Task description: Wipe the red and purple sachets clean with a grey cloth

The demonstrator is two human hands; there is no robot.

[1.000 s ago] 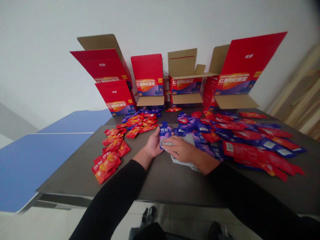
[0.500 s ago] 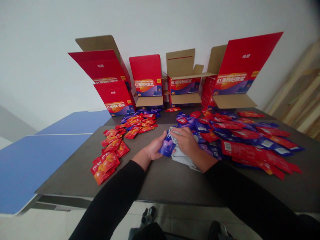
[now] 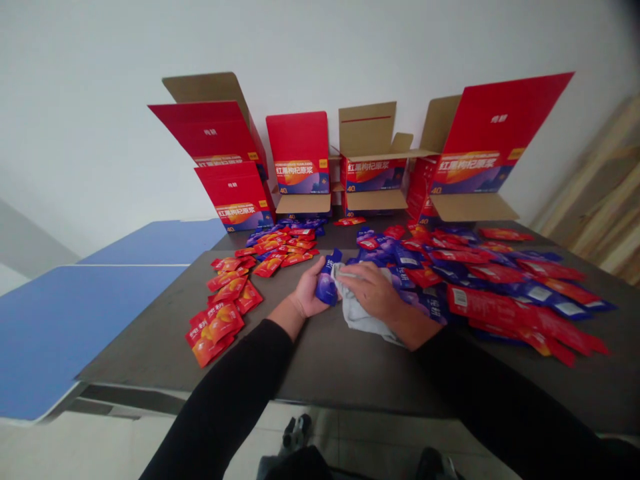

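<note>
My left hand is closed around a purple pouch, which it holds tilted above the table's middle. Bunched in my right hand is a pale grey cloth, pressed against the pouch's right edge. The cloth's loose end hangs down to the tabletop. Just beyond and right of my right hand, a heap of red pouches and purple pouches is spread out. To the left, red pouches lie in small overlapping stacks, with more red and purple ones farther back.
Red printed cartons stand along the wall: two stacked at the left, two in the middle, and a wide-flapped one at right. Their flaps stick out. A blue table adjoins the grey table at left.
The purple pouch has turned more upright and moved slightly left in my left hand. My right hand with the cloth has shifted a little along it. The view has shifted slightly.
</note>
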